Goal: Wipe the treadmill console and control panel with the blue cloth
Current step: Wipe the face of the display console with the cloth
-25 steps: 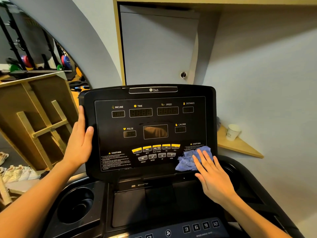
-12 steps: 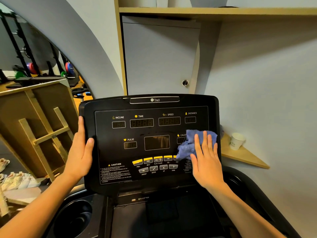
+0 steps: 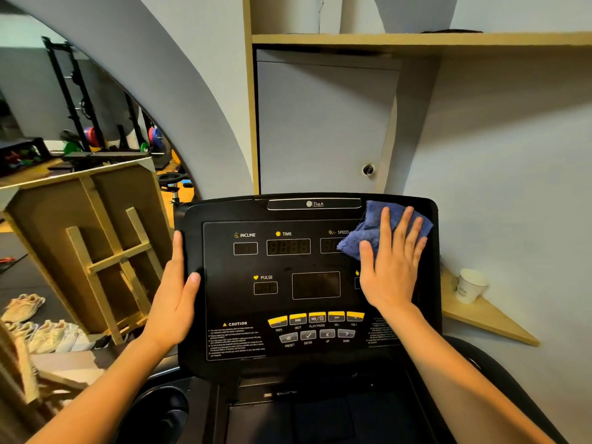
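Observation:
The black treadmill console stands upright in front of me, with dark displays on top and a row of yellow and grey buttons lower down. A crumpled blue cloth lies against the console's upper right corner. My right hand presses flat on it with straight, spread fingers. My left hand holds the console's left edge, the thumb on the front face and the fingers behind, out of sight.
A paper cup sits on a small wooden corner shelf to the right. A grey cabinet door and a shelf are behind the console. A wooden frame leans at left, shoes below it. A cup holder lies lower left.
My right hand has slid the cloth up the right side of the panel, from the lower right corner to the upper right corner. The left hand stays on the left edge.

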The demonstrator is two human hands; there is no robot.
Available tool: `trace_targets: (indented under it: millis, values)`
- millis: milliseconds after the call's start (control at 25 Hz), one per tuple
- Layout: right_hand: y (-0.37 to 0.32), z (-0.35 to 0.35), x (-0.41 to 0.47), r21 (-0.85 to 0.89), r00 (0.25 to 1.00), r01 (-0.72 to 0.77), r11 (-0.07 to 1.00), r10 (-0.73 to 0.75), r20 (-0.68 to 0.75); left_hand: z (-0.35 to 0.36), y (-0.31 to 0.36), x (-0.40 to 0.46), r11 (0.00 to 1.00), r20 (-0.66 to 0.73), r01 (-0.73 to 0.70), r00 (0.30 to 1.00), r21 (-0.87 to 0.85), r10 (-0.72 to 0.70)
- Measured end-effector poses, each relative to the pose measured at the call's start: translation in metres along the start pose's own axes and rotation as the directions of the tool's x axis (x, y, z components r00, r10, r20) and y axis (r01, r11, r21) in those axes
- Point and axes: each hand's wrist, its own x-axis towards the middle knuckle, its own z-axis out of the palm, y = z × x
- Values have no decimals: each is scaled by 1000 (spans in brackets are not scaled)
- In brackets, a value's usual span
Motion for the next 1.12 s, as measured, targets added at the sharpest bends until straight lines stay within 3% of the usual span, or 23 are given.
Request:
trace_targets:
  millis: [520, 1120]
  values:
    - [-57, 7, 5, -9, 1000, 18, 1000, -18, -18, 3, -2, 1, 999, -9, 38, 999, 6, -38]
    - [-184, 19, -32, 55, 948, 301, 952, -305, 94, 2, -1, 1, 999, -3, 51, 999, -17, -51]
